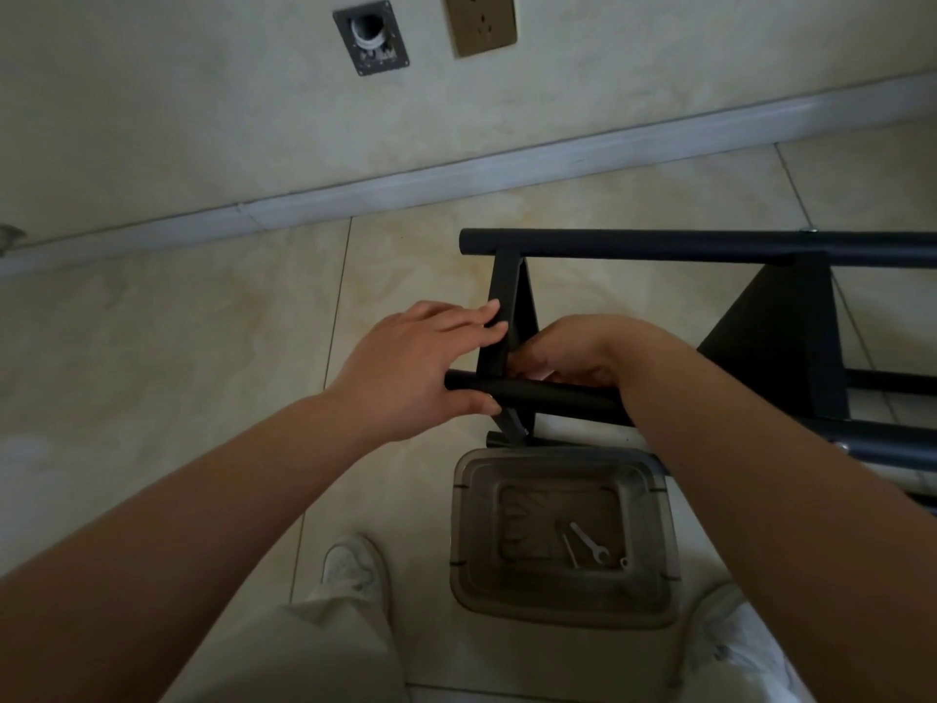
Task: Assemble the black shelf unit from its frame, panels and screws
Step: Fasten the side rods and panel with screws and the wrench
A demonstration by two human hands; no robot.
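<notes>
The black shelf unit [659, 248] lies on its side on the tiled floor, its round tubes running left to right. A narrow black panel [509, 296] joins the far tube to the near tube [557, 395]. My left hand [421, 362] grips this joint, fingers laid over the panel's edge and thumb curled under the near tube's end. My right hand [573, 352] reaches in behind the panel, its fingers curled at the joint; whatever they hold is hidden. A second, wider black panel [791, 327] stands further right.
A translucent plastic bin [560, 537] sits on the floor just below the frame, holding a small wrench [588, 542] and another metal tool. My shoes [352, 570] and light trousers fill the bottom. The wall, skirting board and a socket [479, 22] are behind.
</notes>
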